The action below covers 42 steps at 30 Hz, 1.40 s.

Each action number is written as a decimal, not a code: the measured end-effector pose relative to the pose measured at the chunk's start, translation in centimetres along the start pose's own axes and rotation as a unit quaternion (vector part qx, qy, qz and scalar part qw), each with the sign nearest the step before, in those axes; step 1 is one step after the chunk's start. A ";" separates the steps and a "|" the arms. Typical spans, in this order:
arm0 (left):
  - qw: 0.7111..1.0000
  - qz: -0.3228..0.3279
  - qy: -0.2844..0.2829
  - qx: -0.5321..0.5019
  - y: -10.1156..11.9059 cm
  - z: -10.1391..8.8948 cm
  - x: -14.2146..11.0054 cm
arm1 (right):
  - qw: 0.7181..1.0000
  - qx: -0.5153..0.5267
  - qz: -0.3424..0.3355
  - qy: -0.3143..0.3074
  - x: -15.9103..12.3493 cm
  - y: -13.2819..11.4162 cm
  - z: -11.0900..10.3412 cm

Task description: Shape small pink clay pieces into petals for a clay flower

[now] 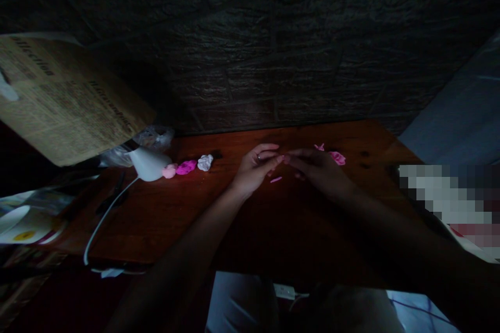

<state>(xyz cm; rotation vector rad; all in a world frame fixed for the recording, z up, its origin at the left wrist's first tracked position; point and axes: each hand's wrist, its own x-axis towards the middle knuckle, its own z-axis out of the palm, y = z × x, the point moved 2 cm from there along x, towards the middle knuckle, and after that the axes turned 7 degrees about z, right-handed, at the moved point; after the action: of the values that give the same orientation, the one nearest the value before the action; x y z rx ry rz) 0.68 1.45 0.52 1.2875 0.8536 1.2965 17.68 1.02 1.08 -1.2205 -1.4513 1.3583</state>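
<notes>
My left hand (253,166), with a ring on one finger, is closed in a pinch above the wooden table. Its fingertips meet those of my right hand (318,169), which is pinched too. Whatever lies between the fingertips is too small and dim to make out. Just below them on the table is a thin pink strip (275,179). A pink rose-like flower (338,157) and a small pink piece (319,146) lie beyond my right hand. Left of my hands sit soft clay-like lumps: a white one (205,162), a magenta one (186,167) and a pale pink one (169,170).
A white lamp-like object (148,164) with a white cable (111,208) stands left on the table (156,223). Behind it are a printed paper bag (70,99) and clear plastic. A white cup (19,223) lies far left. A dark stone-patterned wall (250,52) borders the back.
</notes>
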 end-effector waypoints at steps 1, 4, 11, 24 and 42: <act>1.000 0.000 -0.004 0.003 -0.1 0.0 0.0 | 1.000 0.000 0.001 -0.002 0.0 0.0 0.0; 1.000 0.000 -0.012 0.005 -0.3 -0.1 0.1 | 1.000 0.000 0.010 -0.004 0.0 0.1 -0.1; 0.999 0.020 -0.014 0.032 -0.4 -0.1 0.0 | 0.999 -0.031 -0.039 -0.011 0.0 -0.1 -0.1; 0.972 0.125 -0.031 0.194 0.8 0.1 -0.3 | 0.987 -0.115 -0.110 0.009 -0.2 -0.9 -0.2; 0.861 0.169 -0.200 0.436 0.9 -0.7 -0.9 | 0.997 0.015 0.013 0.077 0.1 -0.2 -0.6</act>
<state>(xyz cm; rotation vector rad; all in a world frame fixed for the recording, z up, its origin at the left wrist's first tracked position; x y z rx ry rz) -0.32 0.57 1.07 2.4175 0.9703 0.8219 18.18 1.23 1.32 -1.2980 -1.3070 1.2694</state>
